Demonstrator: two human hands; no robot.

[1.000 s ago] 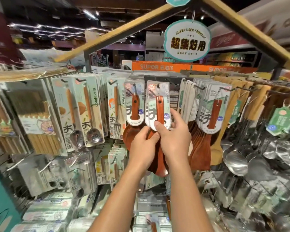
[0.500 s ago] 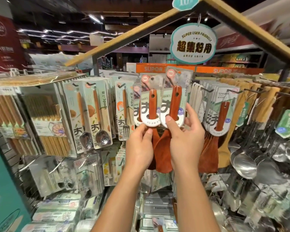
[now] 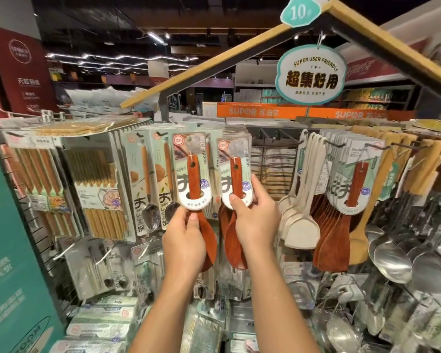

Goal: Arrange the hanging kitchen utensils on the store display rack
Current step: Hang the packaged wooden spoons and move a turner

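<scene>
While both hands are raised in front of the display rack (image 3: 278, 159), each one holds its own packaged wooden rice spoon. The left hand (image 3: 185, 238) grips the left spoon (image 3: 194, 179) around the neck just below its white card, with the thumb lying up the front and the reddish-brown bowl showing beside and below the palm. The right hand (image 3: 257, 220) holds the right spoon (image 3: 236, 179) at the lower edge of its card, thumb pressed on the front and fingers curled round the right edge and behind. Both spoons stand upright, side by side but apart, their cards level with the top row of hanging goods, in front of the packaged spoons and forks on the rack; whether either card is on a hook I cannot tell.

To the left hang packs of metal spoons (image 3: 148, 179), and further left packs of chopsticks (image 3: 97, 179). To the right of the bare hooks hang pale spatulas (image 3: 302, 200), then a row of reddish wooden turners (image 3: 351, 184) on cards, and at the far right metal ladles (image 3: 392, 258). Above the rack a round hanging sign (image 3: 311, 76) reads "SUPER USER-FRIENDLY", and an orange banner (image 3: 262, 112) runs behind it. Low on the near left stands a teal box (image 3: 13, 263).
</scene>
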